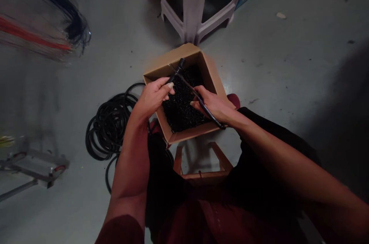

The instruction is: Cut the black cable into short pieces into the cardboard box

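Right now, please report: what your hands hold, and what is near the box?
Left hand pinching ribbed black tubing. Right hand gripping thin dark rod over cardboard box of black pieces. Black coil on floor beside box.

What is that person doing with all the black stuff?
A person's hands are working over a cardboard box full of small black pieces. The left hand grips a ribbed black tube, and the right hand holds a thin black cable. A coil of black hose lies on the floor beside the box.
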Motion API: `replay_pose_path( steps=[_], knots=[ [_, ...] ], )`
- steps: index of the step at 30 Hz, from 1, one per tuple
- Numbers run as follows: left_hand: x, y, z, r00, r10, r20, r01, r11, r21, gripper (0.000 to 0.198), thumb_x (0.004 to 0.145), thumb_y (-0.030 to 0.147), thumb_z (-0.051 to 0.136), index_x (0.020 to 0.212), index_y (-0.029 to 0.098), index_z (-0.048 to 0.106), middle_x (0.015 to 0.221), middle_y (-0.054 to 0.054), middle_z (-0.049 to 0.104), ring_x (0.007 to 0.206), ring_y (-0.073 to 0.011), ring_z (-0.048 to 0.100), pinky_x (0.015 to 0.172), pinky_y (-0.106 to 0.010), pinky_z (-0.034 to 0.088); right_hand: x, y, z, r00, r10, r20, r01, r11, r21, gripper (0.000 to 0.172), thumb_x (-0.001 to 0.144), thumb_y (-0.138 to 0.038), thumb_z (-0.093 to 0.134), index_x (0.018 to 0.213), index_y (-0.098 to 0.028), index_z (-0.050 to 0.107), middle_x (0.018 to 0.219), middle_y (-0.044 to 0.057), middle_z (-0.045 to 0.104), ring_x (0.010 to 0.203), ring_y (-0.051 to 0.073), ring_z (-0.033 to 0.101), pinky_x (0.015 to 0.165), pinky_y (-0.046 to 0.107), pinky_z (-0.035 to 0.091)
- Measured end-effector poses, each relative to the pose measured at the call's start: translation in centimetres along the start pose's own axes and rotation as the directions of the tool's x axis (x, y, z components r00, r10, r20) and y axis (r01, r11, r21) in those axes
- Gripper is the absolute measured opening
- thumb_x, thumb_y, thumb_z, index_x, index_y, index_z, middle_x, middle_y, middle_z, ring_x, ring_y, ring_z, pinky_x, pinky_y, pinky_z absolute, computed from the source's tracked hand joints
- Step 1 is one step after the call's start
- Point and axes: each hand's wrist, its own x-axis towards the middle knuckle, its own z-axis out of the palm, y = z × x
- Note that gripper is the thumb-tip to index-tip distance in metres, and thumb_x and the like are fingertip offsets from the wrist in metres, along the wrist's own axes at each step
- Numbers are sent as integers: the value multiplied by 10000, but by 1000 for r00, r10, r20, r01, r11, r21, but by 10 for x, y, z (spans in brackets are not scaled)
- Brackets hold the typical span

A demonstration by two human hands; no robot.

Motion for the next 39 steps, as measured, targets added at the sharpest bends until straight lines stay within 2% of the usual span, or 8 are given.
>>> replay_pose_path(
  steps=[12,29,39],
  knots=[
    [1,1,3,998,33,45,-33,999,0,273,876,353,440,840,151,621,782,-25,639,621,-85,507,598,-216,404,0,0,2,1000,2,14,-3,1000,15,289,821,-377,427,1037,-187,463,913,75,594,692,182,503,629,313,350],
    [-1,5,2,997,47,56,-48,998,31,254,878,314,434,795,149,608,765,-12,616,630,-81,504,614,-210,398,2,3,6,1000,-6,-2,6,1000,5,269,843,-396,434,1017,-195,474,846,56,590,676,174,506,604,293,339],
    [1,-1,6,999,19,48,-15,996,-84,263,868,374,484,865,144,611,770,-28,615,633,-85,514,609,-209,431,2,1,3,999,-8,-42,10,999,38,234,815,-332,437,998,-192,477,743,23,558,620,160,472,582,285,315]
  ],
)
